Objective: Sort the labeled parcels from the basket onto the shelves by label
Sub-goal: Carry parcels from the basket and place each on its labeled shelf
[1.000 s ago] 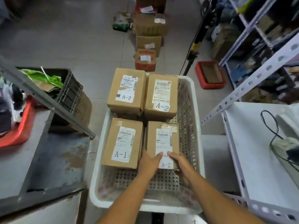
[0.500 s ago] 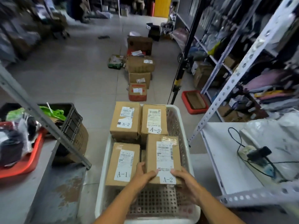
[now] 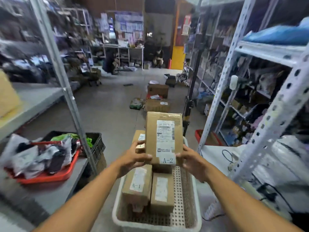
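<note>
I hold a brown cardboard parcel labelled A-2 (image 3: 163, 136) up in front of me, above the white perforated basket (image 3: 179, 195). My left hand (image 3: 133, 159) grips its lower left edge and my right hand (image 3: 192, 160) grips its lower right edge. Below it in the basket lie a parcel labelled A-1 (image 3: 138, 185) and a second parcel (image 3: 162, 191) whose label I cannot read. Another parcel (image 3: 139, 136) shows behind the lifted one, partly hidden.
Grey metal shelves (image 3: 33, 97) stand on my left with a red tray of bags (image 3: 50, 174) and a black crate (image 3: 97, 144) behind it. White racking (image 3: 274, 108) with a cable stands on my right. Cartons (image 3: 157, 104) sit on the aisle floor ahead.
Both hands have lifted the A-2 parcel out of the basket and raised it upright. My view has tilted up from the basket toward the aisle.
</note>
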